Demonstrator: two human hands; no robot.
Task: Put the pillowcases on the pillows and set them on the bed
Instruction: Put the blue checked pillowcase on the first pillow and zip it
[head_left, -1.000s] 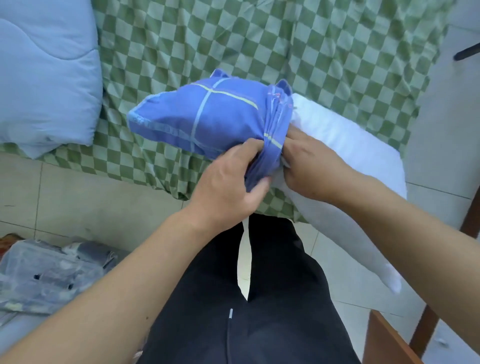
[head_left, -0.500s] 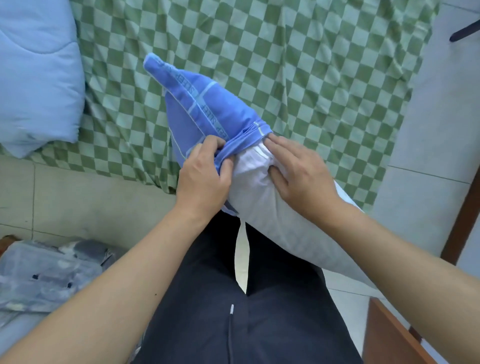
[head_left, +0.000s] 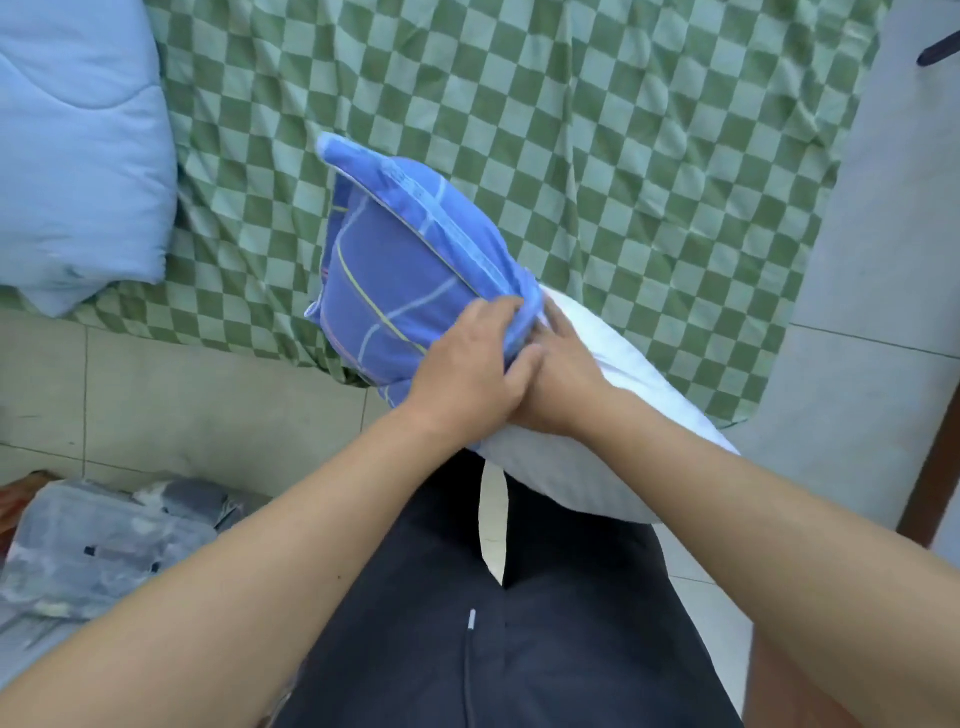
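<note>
Head view: green-checked bed sheet (head_left: 597, 130) above pale tiled floor (head_left: 171, 405).

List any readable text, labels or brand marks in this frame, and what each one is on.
Nothing can be read in this frame.
Blue pillowcase: its lighter border band carries a repeating woven pattern that may be lettering, too blurred to read.
White pillow: no print visible.
Green checked sheet: pattern only, no text.
Plastic-wrapped bedding on the floor: small dark marks, too small to read.
</note>
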